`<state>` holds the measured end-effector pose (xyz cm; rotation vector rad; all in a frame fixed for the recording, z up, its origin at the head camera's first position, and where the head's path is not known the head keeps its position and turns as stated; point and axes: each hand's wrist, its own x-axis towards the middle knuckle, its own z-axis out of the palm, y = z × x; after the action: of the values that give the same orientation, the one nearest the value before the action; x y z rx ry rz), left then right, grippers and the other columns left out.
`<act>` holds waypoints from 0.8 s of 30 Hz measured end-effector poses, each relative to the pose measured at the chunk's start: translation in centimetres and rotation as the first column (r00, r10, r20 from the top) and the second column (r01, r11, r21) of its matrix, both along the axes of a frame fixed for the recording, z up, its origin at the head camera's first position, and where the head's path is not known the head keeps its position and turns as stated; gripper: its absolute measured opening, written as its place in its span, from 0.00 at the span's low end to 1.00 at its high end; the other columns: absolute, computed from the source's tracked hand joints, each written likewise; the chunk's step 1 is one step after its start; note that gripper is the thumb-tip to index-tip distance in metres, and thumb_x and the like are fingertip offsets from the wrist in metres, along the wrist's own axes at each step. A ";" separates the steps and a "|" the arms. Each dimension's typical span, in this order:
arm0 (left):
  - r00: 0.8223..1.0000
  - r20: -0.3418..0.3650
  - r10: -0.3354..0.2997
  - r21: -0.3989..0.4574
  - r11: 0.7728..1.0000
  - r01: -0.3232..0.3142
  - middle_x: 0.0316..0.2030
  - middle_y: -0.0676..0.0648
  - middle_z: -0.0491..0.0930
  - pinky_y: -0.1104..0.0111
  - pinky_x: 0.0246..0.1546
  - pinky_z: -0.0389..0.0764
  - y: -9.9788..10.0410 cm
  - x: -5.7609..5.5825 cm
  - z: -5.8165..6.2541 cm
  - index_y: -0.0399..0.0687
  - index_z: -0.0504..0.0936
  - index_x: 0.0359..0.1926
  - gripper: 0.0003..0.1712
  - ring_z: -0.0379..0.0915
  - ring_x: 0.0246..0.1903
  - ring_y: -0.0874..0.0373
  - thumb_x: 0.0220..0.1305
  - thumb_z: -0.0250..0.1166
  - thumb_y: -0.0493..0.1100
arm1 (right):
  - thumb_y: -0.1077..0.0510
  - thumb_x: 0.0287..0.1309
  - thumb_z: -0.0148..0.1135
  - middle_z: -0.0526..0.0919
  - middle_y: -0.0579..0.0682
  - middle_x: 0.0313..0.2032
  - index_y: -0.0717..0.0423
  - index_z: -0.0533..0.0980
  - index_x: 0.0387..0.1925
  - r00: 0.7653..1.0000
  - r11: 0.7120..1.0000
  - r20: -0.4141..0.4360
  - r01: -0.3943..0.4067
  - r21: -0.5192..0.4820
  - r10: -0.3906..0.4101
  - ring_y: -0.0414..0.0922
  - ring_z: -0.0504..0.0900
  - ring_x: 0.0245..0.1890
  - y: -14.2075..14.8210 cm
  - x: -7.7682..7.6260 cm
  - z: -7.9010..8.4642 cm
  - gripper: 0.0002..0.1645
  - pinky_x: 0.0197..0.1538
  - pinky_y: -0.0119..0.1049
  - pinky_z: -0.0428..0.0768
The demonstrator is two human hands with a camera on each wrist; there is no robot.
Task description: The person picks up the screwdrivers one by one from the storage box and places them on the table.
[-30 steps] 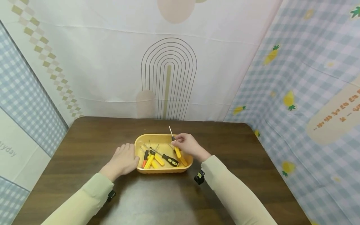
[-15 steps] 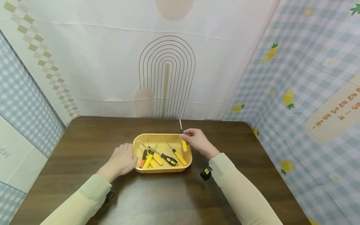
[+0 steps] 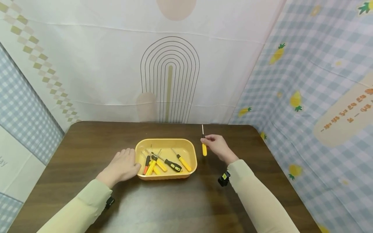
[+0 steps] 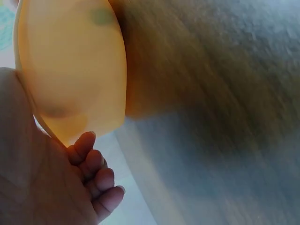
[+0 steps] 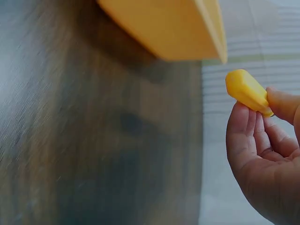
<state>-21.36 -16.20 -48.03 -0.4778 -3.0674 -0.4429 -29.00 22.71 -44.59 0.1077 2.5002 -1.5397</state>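
In the head view a yellow plastic tray (image 3: 170, 177) stands on the table. My left hand (image 3: 120, 165) rests against its left end, the thumb over the rim. The left wrist view has the loosely bent fingers (image 4: 104, 177) beside the tray's end wall. To the right of the tray, my right hand (image 3: 218, 147) pinches a screwdriver (image 3: 204, 149) by the upper handle, its shaft pointing up and away. Its yellow handle end (image 5: 243, 86) sticks out from thumb and fingertips in the right wrist view, where the shaft is hidden.
Several screwdrivers lie in the tray, among them a black-and-yellow one (image 3: 173, 165), an orange-and-black one (image 3: 147, 164) and a yellow one (image 3: 185, 163) on the right. The dark wooden table (image 3: 163, 207) ends at a curtain (image 3: 116, 81) behind.
My right hand has lifted the screwdriver out and carried it to the right, past the tray's rim. My left hand keeps its place at the tray's left end.
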 end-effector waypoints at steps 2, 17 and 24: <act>1.000 -0.013 -0.011 -0.007 1.000 0.011 0.37 0.39 0.69 0.49 0.47 0.66 -0.1 0.0 0.0 0.28 0.69 0.46 0.27 0.66 0.42 0.42 0.58 0.56 0.50 | 0.47 0.60 0.64 0.79 0.57 0.48 0.62 0.74 0.56 1.000 1.000 0.012 0.019 0.014 -0.019 0.50 0.81 0.45 0.7 0.0 -0.6 0.29 0.50 0.48 0.77; 0.996 -0.086 -0.019 -0.028 0.999 0.016 0.35 0.41 0.65 0.50 0.46 0.64 -0.1 -0.1 -0.9 0.32 0.68 0.43 0.25 0.62 0.39 0.44 0.55 0.57 0.50 | 0.54 0.60 0.65 0.80 0.59 0.41 0.66 0.78 0.43 0.991 0.995 0.106 0.072 0.068 -0.079 0.47 0.83 0.37 3.7 0.2 -3.0 0.18 0.43 0.41 0.81; 0.997 -0.079 -0.012 -0.022 1.000 0.010 0.35 0.42 0.64 0.51 0.45 0.64 -0.1 -0.1 -0.8 0.31 0.68 0.44 0.25 0.62 0.39 0.45 0.56 0.56 0.49 | 0.56 0.59 0.65 0.82 0.58 0.38 0.68 0.80 0.40 0.989 0.993 0.131 0.054 0.103 -0.068 0.46 0.82 0.32 4.0 0.4 -3.3 0.16 0.40 0.40 0.81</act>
<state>-21.47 -16.26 -48.83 -0.5003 -2.9977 -0.3810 -28.59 26.69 -47.85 0.2956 2.4873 -1.3804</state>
